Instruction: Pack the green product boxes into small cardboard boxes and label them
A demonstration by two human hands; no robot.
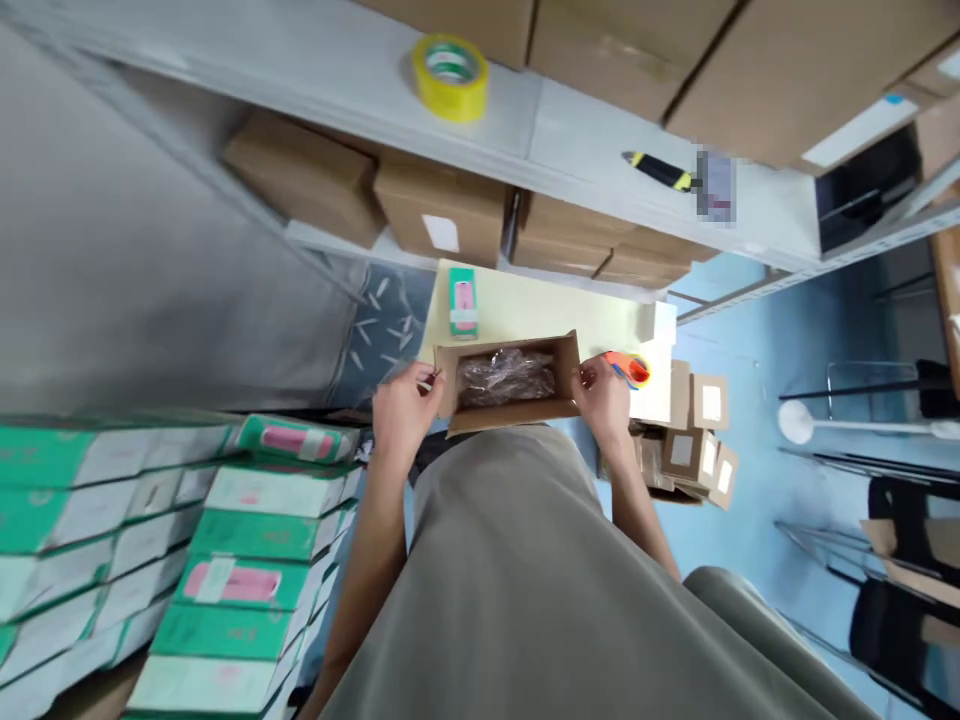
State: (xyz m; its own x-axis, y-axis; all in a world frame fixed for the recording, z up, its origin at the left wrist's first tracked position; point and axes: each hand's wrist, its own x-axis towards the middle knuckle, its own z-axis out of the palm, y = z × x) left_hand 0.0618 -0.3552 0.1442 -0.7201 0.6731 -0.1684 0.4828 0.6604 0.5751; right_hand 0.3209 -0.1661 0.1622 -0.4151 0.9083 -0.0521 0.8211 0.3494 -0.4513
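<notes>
A small open cardboard box (514, 413) sits at the near edge of the pale table (540, 308), in front of my body. Crumpled clear plastic wrapping (506, 378) lies inside it; whatever is beneath the plastic is hidden. My left hand (403, 408) is closed at the box's left end, pinching the cardboard edge. At the opposite end, the fingers of my right hand (606, 402) are closed on the box edge. Just beyond my right hand lies an orange and blue tape dispenser (631, 369). A green box with a pink picture (463, 302) rests behind the cardboard box.
Stacked green-and-white boxes (232, 580) fill the left side. Over the table runs a metal shelf (345, 70) with a yellow tape roll (452, 80), a black-and-yellow cutter or pen (660, 171) and cartons. Small cardboard boxes (686, 450) are piled at the table's right, with chairs (892, 630) farther right.
</notes>
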